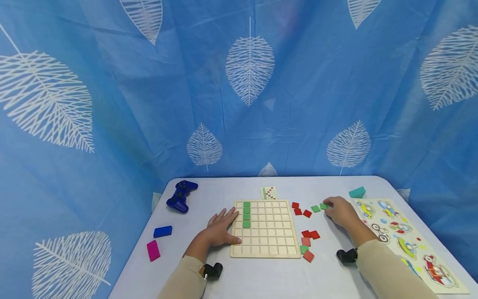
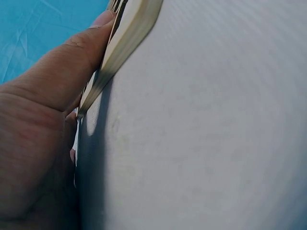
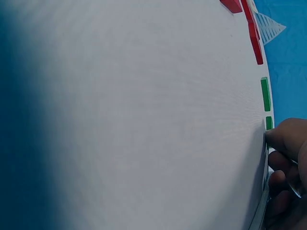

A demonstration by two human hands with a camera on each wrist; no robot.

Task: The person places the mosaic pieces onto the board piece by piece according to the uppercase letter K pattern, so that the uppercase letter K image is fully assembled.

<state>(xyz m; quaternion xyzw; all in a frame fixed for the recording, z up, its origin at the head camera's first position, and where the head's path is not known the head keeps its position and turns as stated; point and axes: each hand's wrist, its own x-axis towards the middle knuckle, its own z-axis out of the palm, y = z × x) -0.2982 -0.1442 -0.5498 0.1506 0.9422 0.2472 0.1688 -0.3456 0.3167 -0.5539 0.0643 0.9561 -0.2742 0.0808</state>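
Observation:
A wooden grid board lies on the table, with several green square tiles in its second column from the left. My left hand rests on the board's left side, fingers spread; in the left wrist view its thumb lies against the board's edge. To the right of the board, my right hand pinches a green tile with thumb and fingertips, low at the tabletop. Another green tile lies just left of it. The right wrist view partly hides the pinched tile.
Red tiles and a lower group of red and green tiles lie right of the board. A small pattern card sits behind it. A game controller, blue block, pink block, teal block and picture puzzle lie around.

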